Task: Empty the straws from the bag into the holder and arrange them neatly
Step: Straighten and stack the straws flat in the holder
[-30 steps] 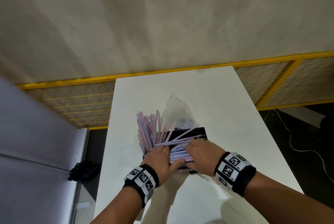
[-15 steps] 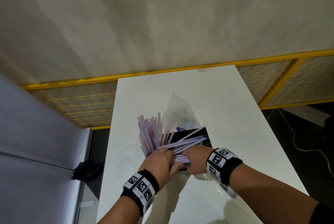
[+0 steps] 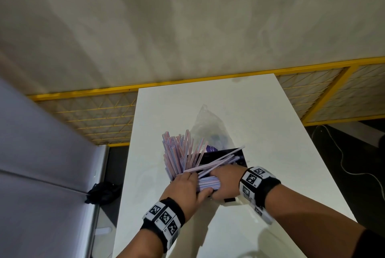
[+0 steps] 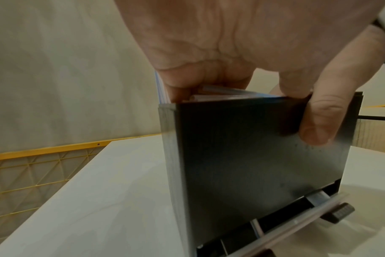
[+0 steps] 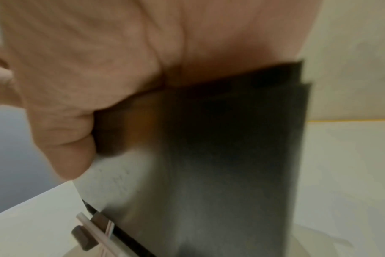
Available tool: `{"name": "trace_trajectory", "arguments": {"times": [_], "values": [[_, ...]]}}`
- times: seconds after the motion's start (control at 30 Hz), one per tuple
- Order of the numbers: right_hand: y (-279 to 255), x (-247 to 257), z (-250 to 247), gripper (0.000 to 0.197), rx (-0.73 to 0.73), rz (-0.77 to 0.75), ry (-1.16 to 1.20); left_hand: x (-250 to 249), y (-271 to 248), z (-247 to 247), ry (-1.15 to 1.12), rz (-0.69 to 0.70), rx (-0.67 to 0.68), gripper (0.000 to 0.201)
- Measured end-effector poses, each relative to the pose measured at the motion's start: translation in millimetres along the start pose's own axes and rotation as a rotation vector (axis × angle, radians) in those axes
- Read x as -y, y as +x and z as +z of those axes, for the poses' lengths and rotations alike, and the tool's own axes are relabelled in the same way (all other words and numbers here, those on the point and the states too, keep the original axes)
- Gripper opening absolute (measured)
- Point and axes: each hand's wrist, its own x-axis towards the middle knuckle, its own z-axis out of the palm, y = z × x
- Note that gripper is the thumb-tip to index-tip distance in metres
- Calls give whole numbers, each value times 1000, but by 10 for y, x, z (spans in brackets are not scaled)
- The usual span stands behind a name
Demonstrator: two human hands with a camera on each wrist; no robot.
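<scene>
White table [image 3: 187, 112]: both hands curled over holder [image 4: 253, 156] top

right hand [image 3: 224, 181] has slid left, over the flat straws [image 3: 208, 181].

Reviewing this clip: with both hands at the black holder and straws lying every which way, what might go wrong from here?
1. Several straws lie crosswise over the holder rim; pressing down may bend them or flick them onto the table.
2. The upright bunch fans left beyond the rim and may spill.
3. The left hand and right hand both crowd one edge, which might tip the holder.
</scene>
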Motion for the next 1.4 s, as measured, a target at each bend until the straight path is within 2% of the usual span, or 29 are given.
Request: {"name": "trace_trajectory", "arguments": {"times": [0.23,0.4,0.53,0.63,0.7,0.77,0.87,0.97,1.17,1.3,1.4], "values": [[-12,11,-70,38,61,16,37,-27,-37,-19,-26,27,-55,61],[47,-2,-190,52,202,32,51,-37,-55,-44,30,117,-126,59],[58,20,-225,61,222,30,-1,-13,-74,-70,31,132,-127,66],[6,42,-230,68,179,13,-91,3,-79,-79,15,125,-107,64],[-80,77,-254,63,122,-9,-145,10,-80,-59,-3,118,-100,57],[-201,120,-278,52,31,-38,-202,21,-83,-34,-31,102,-99,53],[-398,157,-306,39,-152,-88,-336,21,-94,-10,-33,77,-79,58],[-537,143,-288,41,-283,-147,-364,23,-92,-8,-48,66,-69,56],[-522,110,-21,65,-239,-165,-294,11,-64,-40,-127,107,-57,40],[-408,128,81,64,-225,-135,-255,-7,-84,-45,-116,117,-49,38],[-328,144,133,70,-204,-95,-223,-25,-91,-45,-82,138,-60,40]]}}
